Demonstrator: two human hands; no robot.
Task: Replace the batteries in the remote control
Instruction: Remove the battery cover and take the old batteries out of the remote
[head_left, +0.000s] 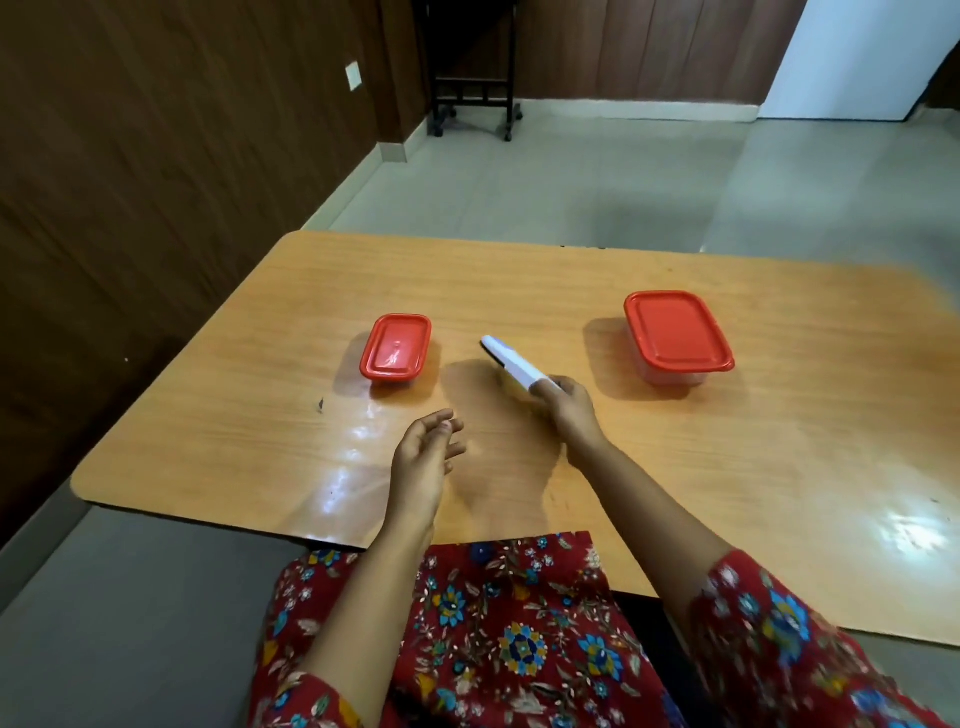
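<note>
A slim white remote control (510, 362) is held a little above the wooden table (727, 467), its far end pointing up and to the left. My right hand (563, 408) grips its near end. My left hand (426, 457) hovers over the table to the left of it, palm turned inward, fingers loosely apart and holding nothing. No batteries are visible.
A small box with a red lid (396, 347) stands to the left of the remote. A larger clear box with a red lid (678, 335) stands to the right. Dark wood wall panels run along the left; grey floor lies beyond the table.
</note>
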